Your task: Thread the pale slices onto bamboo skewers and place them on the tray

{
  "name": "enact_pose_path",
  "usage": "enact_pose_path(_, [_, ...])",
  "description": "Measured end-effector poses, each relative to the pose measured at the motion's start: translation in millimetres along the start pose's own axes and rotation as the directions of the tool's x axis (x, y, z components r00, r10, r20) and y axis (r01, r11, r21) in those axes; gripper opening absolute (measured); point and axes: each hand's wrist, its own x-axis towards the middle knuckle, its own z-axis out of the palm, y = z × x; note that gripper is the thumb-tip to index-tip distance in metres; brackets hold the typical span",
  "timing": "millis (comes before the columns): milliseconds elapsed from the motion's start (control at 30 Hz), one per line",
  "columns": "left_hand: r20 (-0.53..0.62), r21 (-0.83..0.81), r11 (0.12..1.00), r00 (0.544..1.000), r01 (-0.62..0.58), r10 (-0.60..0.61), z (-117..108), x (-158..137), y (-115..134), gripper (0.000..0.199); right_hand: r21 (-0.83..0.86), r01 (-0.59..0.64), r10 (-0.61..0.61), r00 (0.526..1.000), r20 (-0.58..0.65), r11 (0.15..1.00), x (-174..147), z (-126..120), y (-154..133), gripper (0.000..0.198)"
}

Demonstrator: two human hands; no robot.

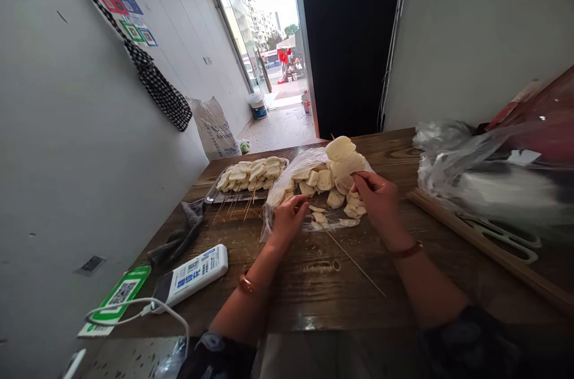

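Observation:
My right hand [379, 199] pinches a short stack of pale bread slices [347, 165] between thumb and fingers. A thin stick tip pokes out above the top slice. My left hand [289, 220] is closed, fingertips together, at the near left edge of a clear plastic bag [280, 190]. What it pinches, if anything, I cannot make out. Thick bread pieces [325, 180] lie heaped on the bag, with thin scraps in front. A wooden skewer [354, 260] slants over the table, its upper end pointing towards my left fingertips.
Skewered bread slices fill a metal tray [210, 195] at the left. A dark cloth [188, 226], a white device [197, 274] with a cable and a green code card [121, 295] lie nearer. Rightward are a skewer bundle [475, 241], scissors [506, 238] and plastic bags [466, 158].

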Motion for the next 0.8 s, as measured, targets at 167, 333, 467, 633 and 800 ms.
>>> enact_pose_path(167, [0.104, 0.188, 0.98, 0.993, -0.071, 0.052, 12.0, 15.1, 20.8, 0.022, 0.018, -0.014, 0.015, 0.999, -0.044, 1.0, 2.0, -0.5, -2.2, 0.031])
enact_pose_path(333, [0.138, 0.346, 0.927, 0.985, -0.145, 0.103, 40.8, 44.7, 47.5, 0.029, 0.07, -0.017, 0.022, 0.998, -0.065, 0.997, 4.2, -2.3, -5.9, 0.029])
enact_pose_path(467, [0.124, 0.48, 0.865, 0.988, -0.143, 0.094, 64.5, 61.9, 58.4, 0.025, 0.063, -0.009, 0.012, 0.999, -0.035, 0.998, 4.6, -3.3, -7.9, 0.029])
enact_pose_path(633, [0.05, 0.422, 0.903, 0.997, -0.08, 0.065, 78.9, 67.2, 56.8, 0.016, 0.048, -0.001, 0.003, 0.999, -0.036, 0.999, 5.7, -0.6, -2.6, 0.029])
enact_pose_path(800, [-0.003, -0.134, 0.99, 0.999, -0.044, 0.044, 69.4, 60.4, 52.2, 0.014, 0.044, 0.013, -0.012, 1.0, -0.018, 0.999, 5.2, -0.4, -2.9, 0.029])
